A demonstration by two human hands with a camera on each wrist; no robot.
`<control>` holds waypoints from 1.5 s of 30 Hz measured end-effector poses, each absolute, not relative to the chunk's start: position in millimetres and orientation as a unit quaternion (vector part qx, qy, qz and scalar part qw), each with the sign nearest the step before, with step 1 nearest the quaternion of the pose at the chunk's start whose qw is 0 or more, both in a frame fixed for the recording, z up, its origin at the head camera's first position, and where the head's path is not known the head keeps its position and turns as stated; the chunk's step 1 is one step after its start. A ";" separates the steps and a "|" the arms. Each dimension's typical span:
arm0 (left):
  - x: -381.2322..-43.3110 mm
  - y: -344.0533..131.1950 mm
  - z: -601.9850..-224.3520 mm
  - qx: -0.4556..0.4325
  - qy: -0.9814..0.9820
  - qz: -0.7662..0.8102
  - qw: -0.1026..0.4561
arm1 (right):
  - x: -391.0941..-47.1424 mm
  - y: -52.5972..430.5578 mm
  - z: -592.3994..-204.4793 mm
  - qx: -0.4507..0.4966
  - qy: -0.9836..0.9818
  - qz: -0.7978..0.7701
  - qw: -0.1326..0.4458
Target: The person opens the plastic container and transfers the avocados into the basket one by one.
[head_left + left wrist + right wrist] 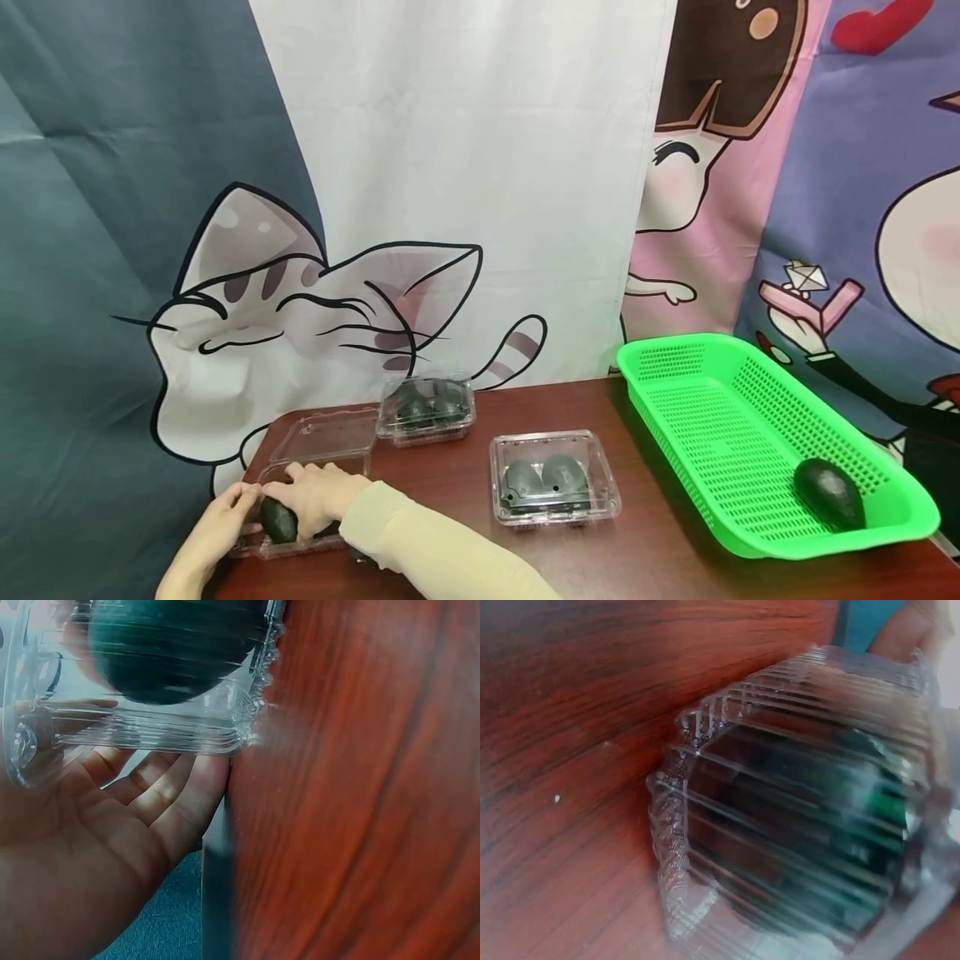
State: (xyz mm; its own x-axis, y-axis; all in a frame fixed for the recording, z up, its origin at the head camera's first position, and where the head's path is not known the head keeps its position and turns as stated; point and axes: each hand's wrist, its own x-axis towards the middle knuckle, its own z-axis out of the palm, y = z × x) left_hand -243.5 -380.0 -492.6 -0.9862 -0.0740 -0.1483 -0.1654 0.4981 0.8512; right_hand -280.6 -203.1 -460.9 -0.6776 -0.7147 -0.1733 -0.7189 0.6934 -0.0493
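Observation:
A clear plastic clamshell box (315, 450) lies with its lid folded back at the left end of the table. My right hand (318, 496) reaches into its base and holds a dark avocado (279, 520), fingers over the top and thumb at its side. Under that palm, another dark shape is mostly hidden. At the box's left edge, my left hand (217, 529) grips the wall, its fingers (180, 787) along the outside and the thumb over the rim. Through the ribbed plastic, a dark avocado (802, 825) appears in the right wrist view.
Two closed clamshell boxes of avocados stand on the brown table, one box (426, 408) at the back and another box (555, 479) mid-table. On the right, a green plastic basket (712, 417) holds one avocado (828, 493). A printed cloth (465, 167) hangs behind.

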 end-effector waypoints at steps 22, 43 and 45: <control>-235.7 -380.9 -493.7 -0.075 0.856 0.510 0.047 | -277.1 -202.4 -464.6 -0.385 0.922 -0.028 0.037; -243.8 -383.5 -489.3 -0.061 0.858 0.506 0.062 | -277.0 -115.5 -383.5 -0.480 0.836 -0.262 0.044; -244.0 -383.2 -489.2 -0.061 0.858 0.506 0.060 | -276.9 -100.5 -376.9 -0.490 0.826 -0.274 0.047</control>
